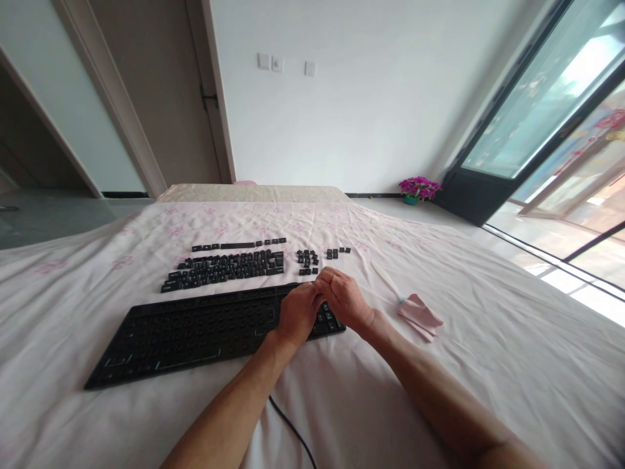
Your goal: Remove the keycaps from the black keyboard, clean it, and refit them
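A black keyboard (195, 335) lies on a bed (488, 365) with a pale pink sheet. The keyboard is like a tray with many small holes, and most of the holes have no keys in them. Only the far right end looks as if some keys sit in it, just under the hands.

The keys that are out lie in neat rows on the sheet, just behind the keyboard. The big group of keys (227, 268) is behind the middle of the keyboard. A smaller group of keys (307, 259) lies to the right of it, and a few more keys (338, 251) lie further right.

The left hand (297, 314) rests over the right end of the keyboard, with the fingers curled down. The right hand (343, 296) is right beside it, touching it, at the back right corner of the keyboard. Its fingers are bent in and pinched together. Whether either hand holds a key cannot be told, because the fingers hide it.

The small group of keys is just beyond the right hand's fingertips. A folded pink cloth (420, 316) lies on the sheet to the right of the right wrist. A thin black cord (293, 426) runs from the keyboard toward the person.

A pot of purple flowers (418, 189) stands on the floor by the window.
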Motion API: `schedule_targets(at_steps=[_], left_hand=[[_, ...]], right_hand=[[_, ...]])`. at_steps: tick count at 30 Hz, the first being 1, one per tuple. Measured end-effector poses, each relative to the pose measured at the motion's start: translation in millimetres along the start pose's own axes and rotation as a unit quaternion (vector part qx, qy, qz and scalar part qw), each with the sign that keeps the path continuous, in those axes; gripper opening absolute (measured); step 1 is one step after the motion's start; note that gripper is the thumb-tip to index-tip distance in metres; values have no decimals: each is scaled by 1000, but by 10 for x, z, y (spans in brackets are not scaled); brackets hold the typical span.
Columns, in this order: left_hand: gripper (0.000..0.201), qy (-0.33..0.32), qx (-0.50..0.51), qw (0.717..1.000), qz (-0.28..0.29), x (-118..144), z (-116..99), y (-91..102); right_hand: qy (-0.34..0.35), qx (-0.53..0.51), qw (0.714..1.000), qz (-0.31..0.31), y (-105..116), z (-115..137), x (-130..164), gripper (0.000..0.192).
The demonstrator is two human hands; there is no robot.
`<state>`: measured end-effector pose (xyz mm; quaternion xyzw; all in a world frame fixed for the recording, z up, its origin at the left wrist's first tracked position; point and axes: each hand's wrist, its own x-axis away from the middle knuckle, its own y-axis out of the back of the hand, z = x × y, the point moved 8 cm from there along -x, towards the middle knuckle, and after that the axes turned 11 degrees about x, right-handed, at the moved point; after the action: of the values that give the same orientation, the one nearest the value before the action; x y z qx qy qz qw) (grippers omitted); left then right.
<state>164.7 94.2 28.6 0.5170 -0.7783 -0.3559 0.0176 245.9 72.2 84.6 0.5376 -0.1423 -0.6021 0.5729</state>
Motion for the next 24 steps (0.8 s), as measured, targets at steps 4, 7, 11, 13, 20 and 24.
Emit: schedule_targets(at_steps=[4, 7, 11, 13, 20, 24], left_hand=[[15, 0, 23, 1000, 2, -20, 68, -37], [13, -7, 37, 999, -6, -16, 68, -26], [32, -8, 16, 999, -39, 15, 27, 58], [28, -4, -21, 999, -48, 24, 7, 84], [34, -2, -20, 999, -28, -3, -9, 77], [30, 6, 65, 998, -8, -26, 14, 74]], right_hand=[[-49, -60, 997, -12, -30, -146, 3, 33], [-107, -107, 988, -36, -43, -326, 67, 37], [-148, -132, 976, -91, 66, -442, 138, 40], [-144, -127, 975, -116, 155, -425, 145, 41], [-170, -154, 962, -145, 277, -409, 158, 43], [-151, -168, 965, -129, 202, -387, 165, 44]])
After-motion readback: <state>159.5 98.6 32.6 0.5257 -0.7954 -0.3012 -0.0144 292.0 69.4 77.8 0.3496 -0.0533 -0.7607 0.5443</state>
